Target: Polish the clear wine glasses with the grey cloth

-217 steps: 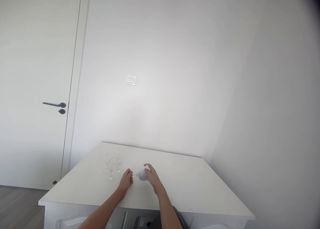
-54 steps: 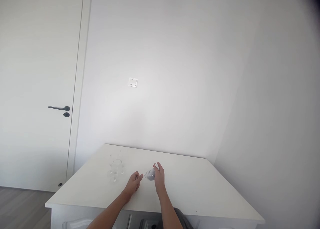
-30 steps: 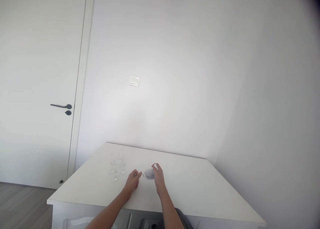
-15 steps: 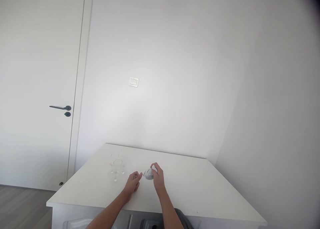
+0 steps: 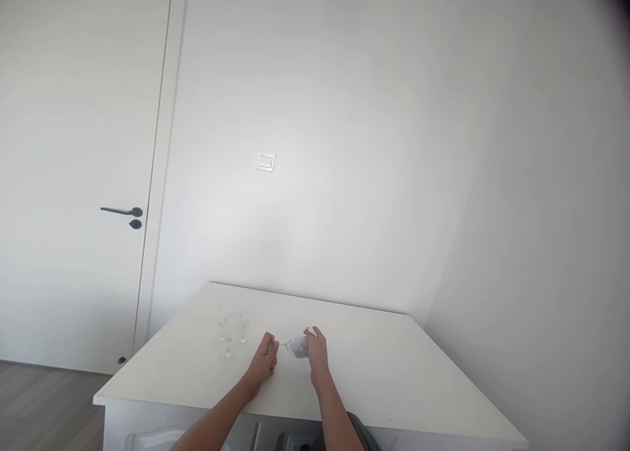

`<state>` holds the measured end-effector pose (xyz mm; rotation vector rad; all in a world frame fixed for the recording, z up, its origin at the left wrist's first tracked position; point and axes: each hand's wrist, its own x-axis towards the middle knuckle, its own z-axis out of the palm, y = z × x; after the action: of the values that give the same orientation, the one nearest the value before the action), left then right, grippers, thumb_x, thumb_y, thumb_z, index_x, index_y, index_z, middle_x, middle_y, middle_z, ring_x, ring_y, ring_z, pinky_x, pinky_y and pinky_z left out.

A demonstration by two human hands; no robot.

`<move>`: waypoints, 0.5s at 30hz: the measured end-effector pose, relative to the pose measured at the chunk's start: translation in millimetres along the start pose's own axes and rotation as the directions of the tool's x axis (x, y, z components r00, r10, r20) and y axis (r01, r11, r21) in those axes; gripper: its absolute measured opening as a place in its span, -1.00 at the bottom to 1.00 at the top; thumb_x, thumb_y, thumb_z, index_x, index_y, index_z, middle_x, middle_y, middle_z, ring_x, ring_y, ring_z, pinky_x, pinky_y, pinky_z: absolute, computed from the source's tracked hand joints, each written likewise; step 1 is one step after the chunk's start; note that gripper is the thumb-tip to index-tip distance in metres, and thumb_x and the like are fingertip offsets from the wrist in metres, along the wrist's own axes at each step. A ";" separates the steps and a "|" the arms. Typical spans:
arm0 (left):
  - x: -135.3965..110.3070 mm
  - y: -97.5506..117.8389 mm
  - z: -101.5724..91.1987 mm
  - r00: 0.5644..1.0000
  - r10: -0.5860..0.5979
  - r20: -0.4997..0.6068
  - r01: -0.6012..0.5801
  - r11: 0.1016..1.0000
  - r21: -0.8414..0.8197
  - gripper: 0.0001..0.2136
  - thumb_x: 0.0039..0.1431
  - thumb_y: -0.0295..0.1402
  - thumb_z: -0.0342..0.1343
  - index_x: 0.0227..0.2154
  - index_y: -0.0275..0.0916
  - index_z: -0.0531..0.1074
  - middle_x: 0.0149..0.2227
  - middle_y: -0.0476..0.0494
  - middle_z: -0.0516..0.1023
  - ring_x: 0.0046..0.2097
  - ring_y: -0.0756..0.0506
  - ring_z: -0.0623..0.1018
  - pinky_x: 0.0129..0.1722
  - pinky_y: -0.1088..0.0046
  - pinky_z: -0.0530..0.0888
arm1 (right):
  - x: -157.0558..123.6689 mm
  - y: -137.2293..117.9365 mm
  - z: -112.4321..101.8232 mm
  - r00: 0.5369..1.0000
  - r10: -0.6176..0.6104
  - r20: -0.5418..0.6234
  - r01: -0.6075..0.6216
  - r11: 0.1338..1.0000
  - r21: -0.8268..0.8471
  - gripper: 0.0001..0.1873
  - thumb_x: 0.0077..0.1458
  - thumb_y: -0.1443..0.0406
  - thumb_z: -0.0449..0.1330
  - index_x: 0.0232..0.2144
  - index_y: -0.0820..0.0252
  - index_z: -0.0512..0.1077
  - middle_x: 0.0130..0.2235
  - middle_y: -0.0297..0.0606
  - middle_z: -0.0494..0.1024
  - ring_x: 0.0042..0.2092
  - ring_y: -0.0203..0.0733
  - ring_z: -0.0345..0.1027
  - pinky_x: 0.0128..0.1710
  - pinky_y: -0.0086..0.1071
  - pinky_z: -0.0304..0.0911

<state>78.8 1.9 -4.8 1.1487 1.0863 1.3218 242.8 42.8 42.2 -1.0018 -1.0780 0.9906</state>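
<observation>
A clear stemmed glass (image 5: 297,346) lies sideways between my hands, just above the white table (image 5: 394,379). Something grey shows in its bowl; I cannot make out what it is. My right hand (image 5: 317,354) is curled round the bowl from the right. My left hand (image 5: 264,361) is closed at the foot end of the thin stem, fingers together. Both forearms reach in from the bottom edge.
Several clear stemmed glasses (image 5: 231,327) stand upright in a group on the table's left, a little beyond my left hand. A white wall with a switch plate (image 5: 265,161) is behind the table. A white door with a dark handle (image 5: 123,212) is at the left.
My right hand has shifted slightly on the bowl and the glass has turned a little between my hands. The standing glasses have not moved.
</observation>
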 end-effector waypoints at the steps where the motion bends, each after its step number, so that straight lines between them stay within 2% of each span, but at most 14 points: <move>1: 0.5 -1.7 0.0 1.000 -0.008 -0.004 0.008 1.000 0.002 -0.47 0.18 0.27 0.04 -0.35 -0.08 0.04 -0.58 0.24 -0.04 -0.55 0.07 -0.04 -0.55 0.55 -0.08 | -2.0 -3.1 0.3 0.999 -0.030 0.027 0.030 0.999 -0.014 -0.89 -0.05 0.24 0.19 -0.50 0.13 0.33 -0.53 -0.43 0.25 -0.48 -0.29 0.06 -0.46 -0.40 0.01; 3: 2.9 -6.7 -0.4 1.000 -0.024 -0.011 0.024 1.000 -0.012 -0.44 0.16 0.30 0.04 -0.39 -0.09 0.01 -0.60 0.25 -0.05 -0.56 0.07 -0.07 -0.55 0.53 -0.10 | -7.0 -10.8 0.5 0.989 -0.100 0.109 0.108 0.992 -0.066 -0.92 0.03 0.26 0.12 -0.46 0.13 0.33 -0.49 -0.43 0.26 -0.44 -0.29 0.07 -0.42 -0.42 0.02; 7: 7.5 -13.2 -2.2 0.998 -0.057 -0.033 0.055 0.996 -0.072 -0.42 0.12 0.28 0.10 -0.44 -0.09 -0.02 -0.60 0.24 -0.04 -0.59 0.10 -0.07 -0.56 0.49 -0.14 | -13.6 -20.6 -0.2 0.926 -0.284 0.247 0.326 0.934 -0.147 -0.93 0.10 0.29 0.09 -0.37 0.13 0.37 -0.46 -0.43 0.30 -0.41 -0.28 0.10 -0.38 -0.43 0.04; 9: 6.8 -11.3 -3.0 0.999 -0.040 -0.022 0.039 0.998 -0.051 -0.44 0.13 0.24 0.12 -0.46 -0.10 0.01 -0.61 0.23 0.01 -0.59 0.10 -0.01 -0.56 0.49 -0.09 | -12.6 -20.4 0.1 0.939 -0.273 0.208 0.307 0.939 -0.156 -0.93 0.09 0.28 0.09 -0.37 0.13 0.37 -0.47 -0.44 0.29 -0.43 -0.29 0.09 -0.40 -0.44 0.03; 12: 2.3 -3.7 -3.7 0.999 0.005 0.038 -0.006 1.000 0.019 -0.48 0.14 0.19 0.16 -0.47 -0.14 0.11 -0.61 0.19 0.13 -0.56 0.08 0.09 -0.54 0.49 0.01 | -8.0 -17.8 1.7 0.984 -0.172 0.042 0.176 0.975 -0.135 -0.89 0.06 0.22 0.13 -0.42 0.13 0.36 -0.53 -0.46 0.23 -0.48 -0.29 0.04 -0.47 -0.44 0.00; 15: -2.5 4.1 -3.1 0.992 0.064 0.109 -0.072 0.995 0.069 -0.52 0.13 0.16 0.19 -0.44 -0.17 0.23 -0.61 0.17 0.19 -0.54 0.06 0.15 -0.52 0.49 0.07 | -4.9 -17.0 3.1 0.993 -0.096 -0.070 0.086 0.988 -0.132 -0.80 0.05 0.13 0.18 -0.46 0.12 0.35 -0.58 -0.48 0.18 -0.52 -0.30 -0.01 -0.51 -0.43 -0.04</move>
<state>75.2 -0.8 -1.3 1.3058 1.0325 1.2668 241.2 34.4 58.0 -1.0768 -1.1252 0.8107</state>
